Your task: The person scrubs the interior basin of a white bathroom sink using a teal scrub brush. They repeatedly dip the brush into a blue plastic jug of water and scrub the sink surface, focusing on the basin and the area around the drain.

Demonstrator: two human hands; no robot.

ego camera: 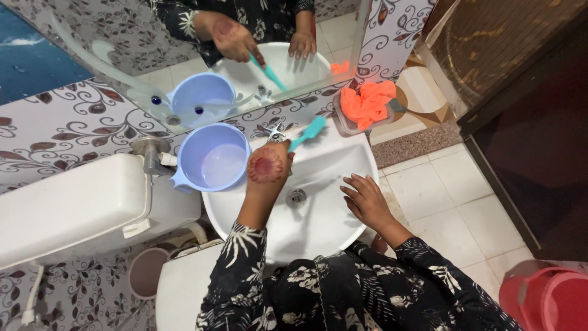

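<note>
step: scrubbing round white ceramic basin (318,227) near tap | left hand (267,164) fingers wrapped round teal plastic brush (308,133) | right hand (366,199) spread, empty, on basin | next: likely firm strokes toward drain (296,197)

A lavender mug (211,159) sits just left of the hands; orange cloth (367,101) lies beyond them, right.
</note>
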